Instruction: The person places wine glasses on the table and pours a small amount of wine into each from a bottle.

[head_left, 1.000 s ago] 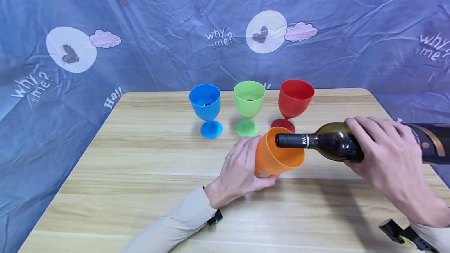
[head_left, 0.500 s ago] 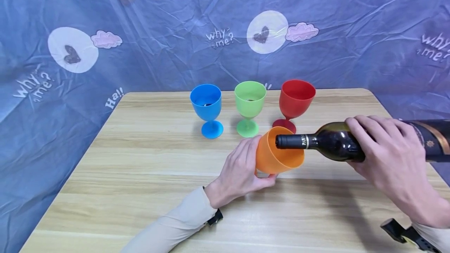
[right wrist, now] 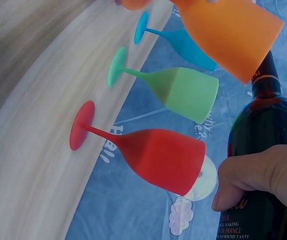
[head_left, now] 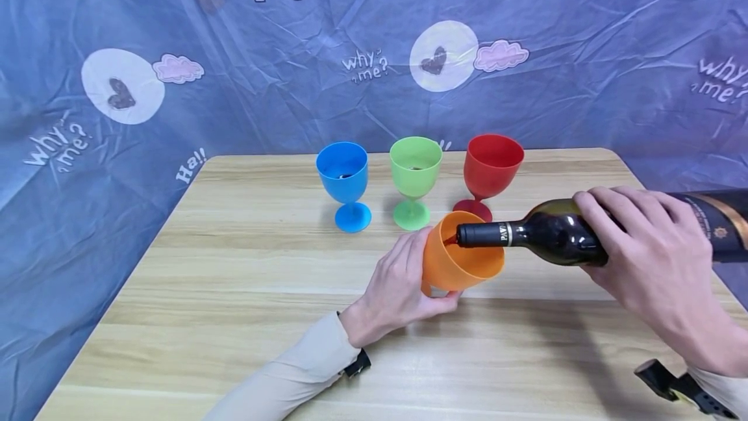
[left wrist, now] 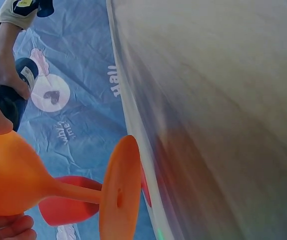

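Note:
My left hand [head_left: 400, 278] grips an orange goblet [head_left: 461, 271] by its bowl and holds it above the table, tilted with its mouth toward the right. A dark wine bottle [head_left: 561, 232] lies nearly level in my right hand [head_left: 654, 258], whose fingers wrap round its body. The bottle's mouth is inside the goblet's rim, and a thin dark red stream runs from it into the bowl. The left wrist view shows the goblet's stem and round foot [left wrist: 121, 195] hanging free. In the right wrist view my thumb [right wrist: 263, 175] presses on the bottle's label.
Behind the orange goblet stand a blue goblet [head_left: 342, 174], a green goblet [head_left: 415, 171] and a red goblet [head_left: 493, 167] in a row. Dark liquid shows in the blue and green ones. The wooden table [head_left: 234, 291] ends at a blue printed cloth [head_left: 292, 70].
The rear of the bottle has risen a little, and a red stream now shows at its mouth. My left hand and the orange goblet have hardly moved.

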Demonstrator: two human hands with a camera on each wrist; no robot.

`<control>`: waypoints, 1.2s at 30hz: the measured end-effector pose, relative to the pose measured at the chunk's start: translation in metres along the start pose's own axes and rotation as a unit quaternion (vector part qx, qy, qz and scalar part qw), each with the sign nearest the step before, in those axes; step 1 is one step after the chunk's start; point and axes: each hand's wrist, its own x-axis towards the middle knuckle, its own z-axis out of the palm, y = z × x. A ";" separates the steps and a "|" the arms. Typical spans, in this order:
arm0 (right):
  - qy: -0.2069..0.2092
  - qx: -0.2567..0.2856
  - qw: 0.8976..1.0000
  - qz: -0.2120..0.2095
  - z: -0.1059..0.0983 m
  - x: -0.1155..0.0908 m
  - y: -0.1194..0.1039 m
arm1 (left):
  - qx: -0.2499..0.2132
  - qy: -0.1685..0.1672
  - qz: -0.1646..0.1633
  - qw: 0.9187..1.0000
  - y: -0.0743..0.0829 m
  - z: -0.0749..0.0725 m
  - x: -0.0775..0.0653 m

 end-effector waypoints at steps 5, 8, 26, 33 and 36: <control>0.003 0.003 1.000 -0.005 -0.003 0.005 -0.001 | -0.024 0.002 -0.007 1.000 -0.003 0.000 -0.002; 0.008 0.003 1.000 -0.008 -0.003 0.008 0.000 | -0.025 0.003 -0.007 1.000 -0.004 -0.001 -0.002; 0.008 -0.009 1.000 -0.013 -0.009 0.010 0.000 | -0.037 0.011 0.003 0.999 -0.001 -0.001 0.002; 0.009 -0.010 1.000 -0.017 -0.012 0.012 0.000 | -0.045 0.005 0.008 0.999 -0.003 0.000 0.002; 0.010 -0.010 1.000 -0.017 -0.013 0.014 0.001 | -0.044 0.000 0.006 0.999 -0.004 -0.001 0.002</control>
